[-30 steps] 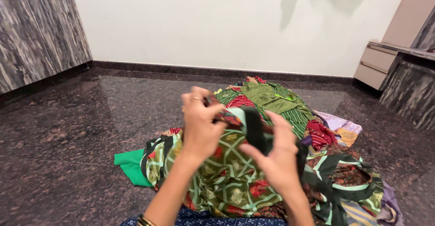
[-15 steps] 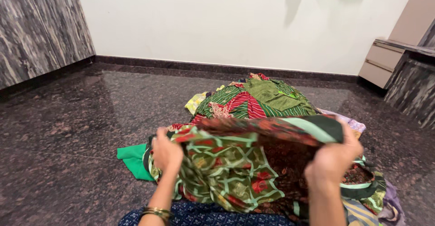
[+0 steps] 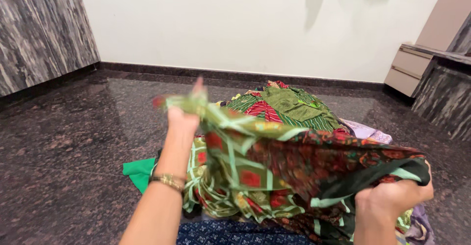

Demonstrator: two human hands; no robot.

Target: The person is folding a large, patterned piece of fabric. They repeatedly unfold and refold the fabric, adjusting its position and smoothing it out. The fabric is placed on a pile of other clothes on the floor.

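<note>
While both hands lift it above the floor, the soft green and red patterned cloth (image 3: 274,161) hangs in floppy folds. The left hand (image 3: 184,117) pinches one edge up high. The right hand (image 3: 392,198) is a tight fist around the other end. One heap of clothes (image 3: 289,105) lies on the shiny, speckled stone floor (image 3: 64,151).

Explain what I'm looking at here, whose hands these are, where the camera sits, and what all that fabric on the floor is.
The camera is worn on a person's head and looks down, so both arms are that person's own. The left hand, with a gold bangle on its wrist, lifts one end of a green and red patterned cloth. The right hand grips the other end. Behind lies a pile of clothes on the dark stone floor, with a plain green piece beside it.
</note>
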